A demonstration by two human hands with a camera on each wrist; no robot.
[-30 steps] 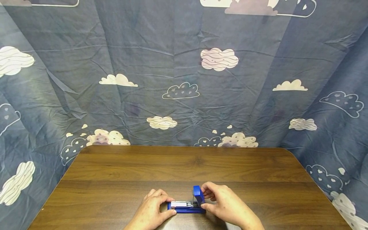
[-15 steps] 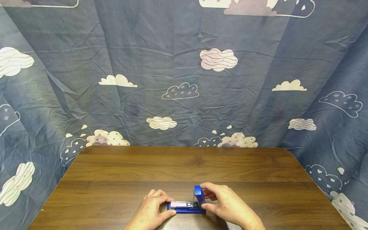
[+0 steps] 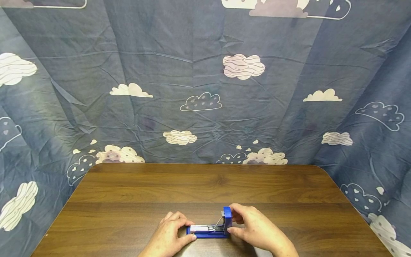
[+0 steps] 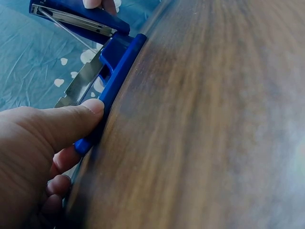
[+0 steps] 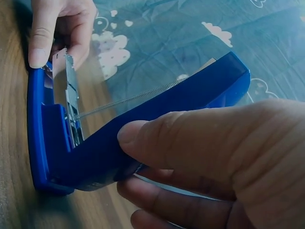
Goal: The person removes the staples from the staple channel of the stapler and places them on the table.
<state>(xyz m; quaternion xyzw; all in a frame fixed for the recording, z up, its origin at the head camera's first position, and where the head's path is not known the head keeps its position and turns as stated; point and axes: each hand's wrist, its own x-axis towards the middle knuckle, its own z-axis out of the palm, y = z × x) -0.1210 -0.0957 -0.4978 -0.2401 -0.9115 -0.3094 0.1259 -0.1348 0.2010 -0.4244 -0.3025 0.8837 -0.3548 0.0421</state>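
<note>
A blue stapler (image 3: 210, 235) lies on the table with its top cover (image 5: 181, 105) swung up at the right end. My left hand (image 3: 170, 233) grips the front end of the base, thumb on the near side and fingers on the far side. The raised cover is pinched between the thumb and fingers of my right hand (image 3: 253, 226). In the right wrist view, a thin spring (image 5: 138, 99) stretches from the cover down to the metal staple channel (image 5: 71, 90). The channel lies along the base and shows bright in the head view.
The brown wooden table (image 3: 205, 185) has rounded far corners. Behind it and along both sides hangs a dark blue curtain (image 3: 205, 78) printed with clouds.
My right hand has tilted the stapler's cover further back to the right, so it now stands nearly upright. The left hand and the base have stayed in place.
</note>
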